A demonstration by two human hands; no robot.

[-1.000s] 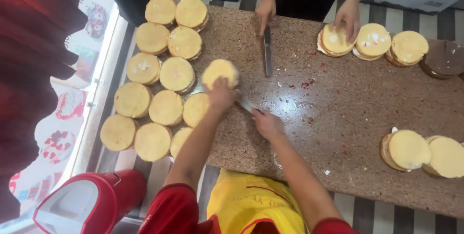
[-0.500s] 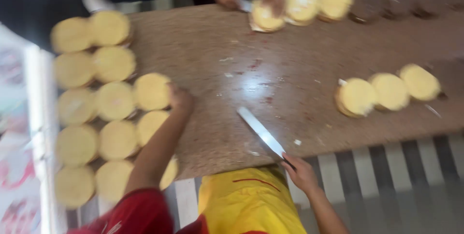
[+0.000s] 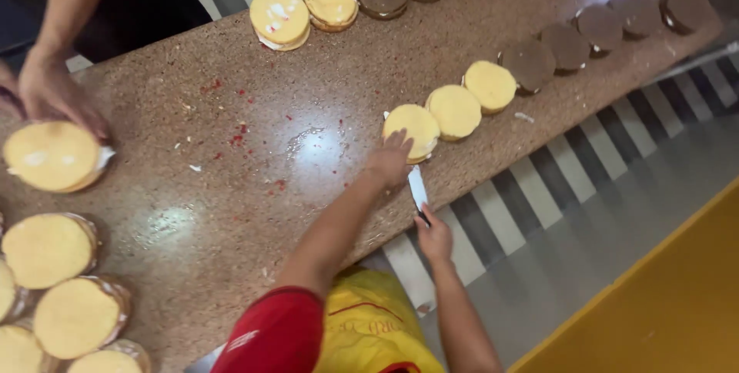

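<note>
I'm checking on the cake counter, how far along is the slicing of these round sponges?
Looks done: yellow sponges stacked at the counter's left edge. In hand: the left hand steadies a yellow sponge while the right hand holds a knife at its side. Seemingly left: two yellow sponges beside it and the brown rounds beyond.

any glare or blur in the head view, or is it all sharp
Head view: overhead light makes bright glare patches on the polished stone counter, strongest just left of the left hand and near the far chocolate cakes. The right hand with its knife is slightly soft; the yellow cakes read clearly, without fine detail.
</note>
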